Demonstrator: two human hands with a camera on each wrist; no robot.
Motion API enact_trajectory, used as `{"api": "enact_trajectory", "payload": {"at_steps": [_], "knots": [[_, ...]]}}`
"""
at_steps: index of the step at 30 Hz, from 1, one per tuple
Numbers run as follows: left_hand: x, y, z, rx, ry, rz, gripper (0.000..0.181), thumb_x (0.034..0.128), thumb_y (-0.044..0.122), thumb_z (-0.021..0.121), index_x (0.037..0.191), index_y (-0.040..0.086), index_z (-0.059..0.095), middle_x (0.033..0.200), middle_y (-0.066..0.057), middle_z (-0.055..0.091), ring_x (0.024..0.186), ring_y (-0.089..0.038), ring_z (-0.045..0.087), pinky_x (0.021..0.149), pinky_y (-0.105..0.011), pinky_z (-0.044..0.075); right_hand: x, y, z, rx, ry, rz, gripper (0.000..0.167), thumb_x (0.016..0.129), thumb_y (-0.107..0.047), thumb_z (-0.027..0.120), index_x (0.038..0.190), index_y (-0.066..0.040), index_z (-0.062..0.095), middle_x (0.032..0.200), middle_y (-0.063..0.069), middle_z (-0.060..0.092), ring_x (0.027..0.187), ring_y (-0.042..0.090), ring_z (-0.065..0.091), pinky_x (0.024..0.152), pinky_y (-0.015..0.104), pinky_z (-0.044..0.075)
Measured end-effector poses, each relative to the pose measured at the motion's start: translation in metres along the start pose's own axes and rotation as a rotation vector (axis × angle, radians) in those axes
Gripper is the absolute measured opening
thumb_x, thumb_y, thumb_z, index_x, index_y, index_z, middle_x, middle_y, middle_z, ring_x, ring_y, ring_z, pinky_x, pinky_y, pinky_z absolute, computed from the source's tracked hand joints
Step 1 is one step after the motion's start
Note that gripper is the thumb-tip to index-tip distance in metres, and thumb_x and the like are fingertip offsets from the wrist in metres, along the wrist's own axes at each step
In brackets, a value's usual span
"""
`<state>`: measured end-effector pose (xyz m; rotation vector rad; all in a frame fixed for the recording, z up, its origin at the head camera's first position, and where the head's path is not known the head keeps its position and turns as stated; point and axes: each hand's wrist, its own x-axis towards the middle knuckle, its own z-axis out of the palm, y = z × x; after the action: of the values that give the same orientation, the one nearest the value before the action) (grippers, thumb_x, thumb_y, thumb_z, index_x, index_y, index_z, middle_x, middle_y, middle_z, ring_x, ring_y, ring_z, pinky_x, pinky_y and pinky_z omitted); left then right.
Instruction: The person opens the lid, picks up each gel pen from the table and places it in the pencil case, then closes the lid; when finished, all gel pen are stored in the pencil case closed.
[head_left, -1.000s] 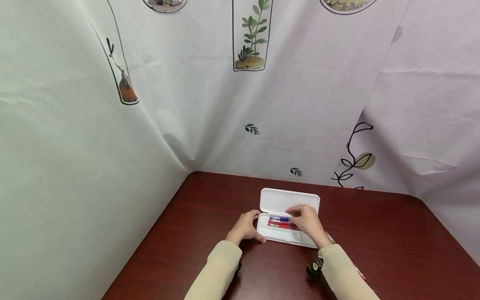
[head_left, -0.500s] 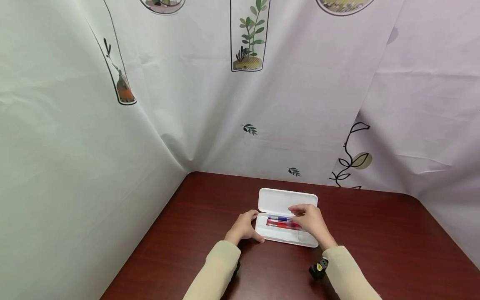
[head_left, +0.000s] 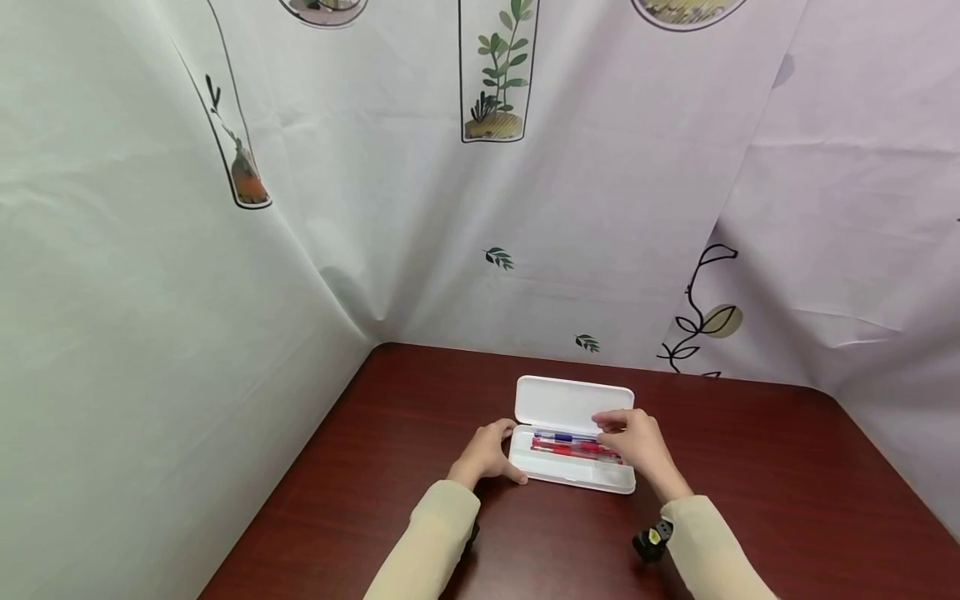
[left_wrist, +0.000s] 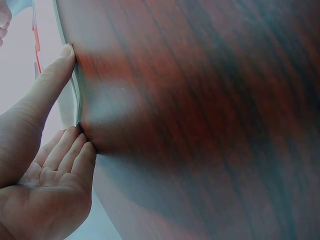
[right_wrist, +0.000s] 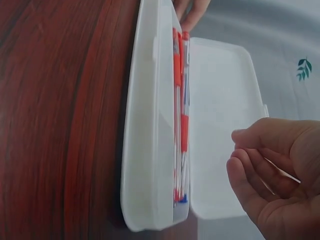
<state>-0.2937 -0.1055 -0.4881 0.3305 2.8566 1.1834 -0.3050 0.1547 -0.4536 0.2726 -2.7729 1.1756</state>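
A white pencil case [head_left: 558,472] lies on the table with its lid [head_left: 562,404] folded back. Several pens with red parts [right_wrist: 181,115] lie lengthwise in its rear compartment, along with a blue-gripped pen [head_left: 561,437]. My left hand [head_left: 483,454] holds the case's left end, thumb against the front side and fingers at the rear corner. Over the right end of the pens hovers my right hand [head_left: 636,440]. In the right wrist view its fingers [right_wrist: 245,185] are loosely bent, with nothing visible between them, in front of the lid.
The dark red wooden table [head_left: 420,400] extends around the case. White cloth with plant prints [head_left: 420,250] hangs behind it and along the left side. A black device [head_left: 651,540] sits at the right wrist.
My right hand has moved right along the pens, uncovering more of their right ends. The left hand stays at the case's left end. A thin red item beside the right sleeve no longer shows.
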Motion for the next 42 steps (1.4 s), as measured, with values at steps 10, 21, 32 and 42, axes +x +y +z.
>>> {"api": "enact_trajectory", "payload": {"at_steps": [10, 21, 32, 42], "knots": [[0.001, -0.001, 0.001, 0.015, -0.006, 0.001, 0.083, 0.0533, 0.015, 0.097, 0.125, 0.001, 0.058, 0.123, -0.014, 0.067, 0.118, -0.027, 0.058, 0.103, -0.042, 0.045, -0.006, 0.013, -0.011, -0.024, -0.011, 0.057, 0.024, 0.079, -0.006, 0.077, 0.104, -0.003, 0.076, 0.09, 0.008, 0.073, 0.081, 0.017, 0.062, 0.07, 0.032, 0.053], [-0.001, 0.001, -0.001, -0.005, -0.011, 0.0, 0.082, 0.0535, 0.014, 0.097, 0.124, 0.0, 0.058, 0.124, -0.015, 0.066, 0.12, -0.028, 0.057, 0.104, -0.044, 0.044, -0.019, 0.023, -0.017, -0.067, 0.001, 0.029, 0.021, 0.08, -0.004, 0.076, 0.1, -0.001, 0.076, 0.086, 0.009, 0.072, 0.077, 0.017, 0.061, 0.064, 0.029, 0.05], [0.002, -0.004, 0.0, -0.011, -0.011, -0.004, 0.083, 0.0531, 0.015, 0.097, 0.125, 0.002, 0.057, 0.125, -0.015, 0.065, 0.12, -0.029, 0.056, 0.104, -0.045, 0.044, -0.036, 0.037, -0.031, -0.103, 0.015, 0.058, 0.022, 0.077, -0.004, 0.074, 0.098, -0.002, 0.076, 0.084, 0.009, 0.074, 0.077, 0.018, 0.066, 0.068, 0.032, 0.052], [0.002, -0.002, 0.0, -0.009, -0.007, 0.003, 0.082, 0.0534, 0.014, 0.097, 0.124, 0.0, 0.058, 0.124, -0.015, 0.066, 0.119, -0.028, 0.058, 0.103, -0.044, 0.045, -0.05, 0.045, -0.04, -0.151, 0.038, 0.107, 0.018, 0.078, -0.009, 0.076, 0.094, -0.003, 0.077, 0.08, 0.007, 0.074, 0.075, 0.018, 0.067, 0.069, 0.036, 0.053]]}}
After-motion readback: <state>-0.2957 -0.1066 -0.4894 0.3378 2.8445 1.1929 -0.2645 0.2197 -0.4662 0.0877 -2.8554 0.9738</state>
